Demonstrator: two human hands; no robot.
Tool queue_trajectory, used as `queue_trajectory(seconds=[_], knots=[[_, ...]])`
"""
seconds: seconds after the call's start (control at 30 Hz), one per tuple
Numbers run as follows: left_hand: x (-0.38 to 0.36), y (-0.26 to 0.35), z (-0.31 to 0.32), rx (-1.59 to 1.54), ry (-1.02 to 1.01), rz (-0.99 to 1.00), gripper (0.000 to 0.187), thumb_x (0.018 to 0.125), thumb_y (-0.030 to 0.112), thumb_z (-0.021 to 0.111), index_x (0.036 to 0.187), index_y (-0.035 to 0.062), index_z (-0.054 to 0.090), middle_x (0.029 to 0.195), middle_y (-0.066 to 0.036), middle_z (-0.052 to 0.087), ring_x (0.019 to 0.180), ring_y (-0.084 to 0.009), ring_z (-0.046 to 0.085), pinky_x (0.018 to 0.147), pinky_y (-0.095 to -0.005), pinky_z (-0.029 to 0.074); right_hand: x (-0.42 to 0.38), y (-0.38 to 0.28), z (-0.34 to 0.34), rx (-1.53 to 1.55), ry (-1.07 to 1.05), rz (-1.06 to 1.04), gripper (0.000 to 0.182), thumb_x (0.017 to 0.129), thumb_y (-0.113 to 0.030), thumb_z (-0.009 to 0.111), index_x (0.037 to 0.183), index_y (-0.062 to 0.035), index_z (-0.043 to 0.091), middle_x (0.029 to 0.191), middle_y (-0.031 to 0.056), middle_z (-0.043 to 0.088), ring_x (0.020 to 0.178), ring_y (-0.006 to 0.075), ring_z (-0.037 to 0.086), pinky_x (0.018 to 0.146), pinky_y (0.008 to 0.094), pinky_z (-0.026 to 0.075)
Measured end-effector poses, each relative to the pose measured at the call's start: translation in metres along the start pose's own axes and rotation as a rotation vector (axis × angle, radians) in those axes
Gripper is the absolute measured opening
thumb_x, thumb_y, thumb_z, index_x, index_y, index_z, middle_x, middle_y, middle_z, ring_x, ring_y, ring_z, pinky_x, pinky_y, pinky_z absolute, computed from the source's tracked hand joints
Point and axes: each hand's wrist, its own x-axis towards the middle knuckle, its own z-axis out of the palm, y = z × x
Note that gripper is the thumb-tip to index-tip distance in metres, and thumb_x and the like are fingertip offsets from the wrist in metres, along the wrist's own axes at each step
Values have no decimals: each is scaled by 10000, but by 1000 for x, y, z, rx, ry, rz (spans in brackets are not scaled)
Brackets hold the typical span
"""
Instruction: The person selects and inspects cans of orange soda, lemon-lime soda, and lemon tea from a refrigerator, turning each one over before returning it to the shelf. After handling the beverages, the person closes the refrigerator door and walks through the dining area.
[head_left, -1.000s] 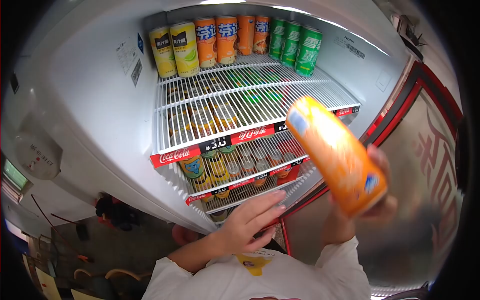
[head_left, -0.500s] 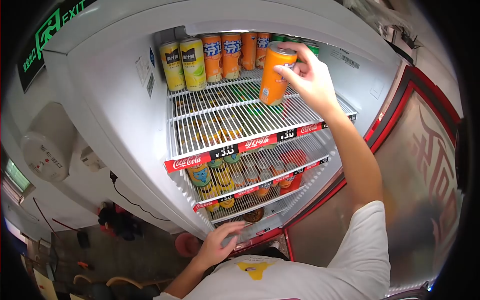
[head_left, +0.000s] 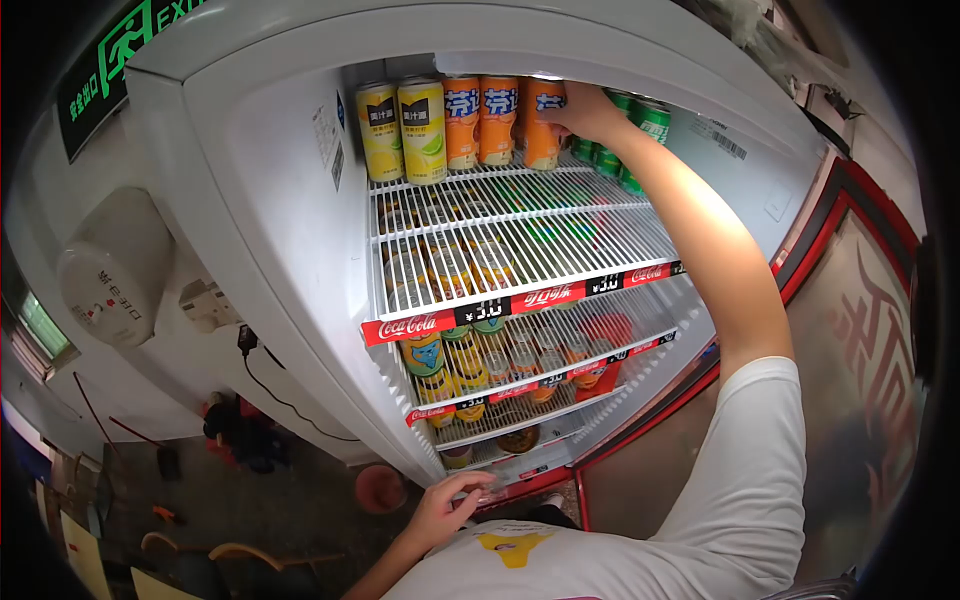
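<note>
My right hand reaches deep over the top shelf, its fingers closed round the upper part of an orange soda can. The can stands upright in the back row; the hand hides its right edge. To its left are other orange cans and two yellow juice cans. Green cans stand to the right, partly behind my forearm. Low down, my left hand hovers by the fridge's lower front, fingers loosely stretched and holding nothing I can see.
The wire top shelf has a red price strip along its front. Lower shelves hold several cans and bottles. The open red-framed door stands at the right. A cord hangs beside the fridge's left side.
My right hand has carried the orange can from above the shelf's middle back into the rear row. My left hand has shifted slightly lower, and the view has turned a little.
</note>
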Motion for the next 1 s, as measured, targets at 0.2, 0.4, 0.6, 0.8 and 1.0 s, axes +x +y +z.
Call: queue_trajectory(seconds=[0.2,0.4,0.6,0.8,1.0], knots=[[16,2,12,57,-57,136,245,939,29,588,1174,31,657,1185,-100,681,1041,-205,671,885,-315,529,8,-5,4,-151,-141,95,586,849,-138,753,1324,50,464,1019,169,691,780,152,710,639,284,581],[8,-3,9,-6,-82,1,235,931,20,592,1155,28,663,1153,-112,688,1005,-219,678,881,-318,524,-121,-77,-44,-154,99,-113,635,860,-261,736,1423,-82,504,1193,145,677,826,172,688,790,315,547],[8,-24,8,18,-123,-75,204,940,17,574,1120,6,669,1111,-109,702,992,-207,683,890,-310,519,-305,-54,-56,754,-442,-516,325,908,-99,704,1181,68,647,1022,159,708,750,165,665,699,279,543],[33,-39,26,25,-282,-92,231,950,30,579,1170,19,647,1130,-98,683,957,-181,676,850,-290,529,-451,77,52,730,-405,759,291,926,-148,688,1182,-14,649,966,58,697,766,119,622,726,283,530],[89,-85,75,-16,-369,-34,389,943,110,624,1322,56,553,1222,-107,608,1129,-199,600,943,-310,488,-474,129,94,341,86,767,439,888,-157,719,1273,-10,567,1123,91,625,830,122,608,746,269,505]])
